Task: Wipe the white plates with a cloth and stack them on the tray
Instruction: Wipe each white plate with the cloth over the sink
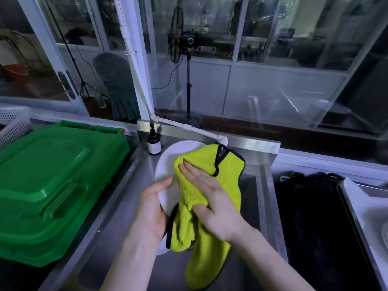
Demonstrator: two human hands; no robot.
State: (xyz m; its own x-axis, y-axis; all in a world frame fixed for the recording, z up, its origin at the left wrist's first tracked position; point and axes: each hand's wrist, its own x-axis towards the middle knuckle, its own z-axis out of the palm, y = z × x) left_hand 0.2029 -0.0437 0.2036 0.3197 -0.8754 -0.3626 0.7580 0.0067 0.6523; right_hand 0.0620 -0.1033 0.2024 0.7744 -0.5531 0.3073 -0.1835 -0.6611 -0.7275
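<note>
A white plate [168,162] is held tilted over a steel sink [249,198]. My left hand [152,208] grips its near left rim, thumb on the face. A yellow-green cloth [226,164] with black edging drapes over the plate's right half and hangs down below it. My right hand [210,198] lies on the cloth with its fingers straight, pressing it onto the plate. The plate's right side is hidden under the cloth. A metal tray [354,208] with a white sheet in it shows at the right edge.
A large green plastic lid [52,185] covers the counter at the left, with a white perforated basket [12,124] behind it. A dark pump bottle [154,141] stands at the sink's back left corner. A black bin [315,217] sits right of the sink.
</note>
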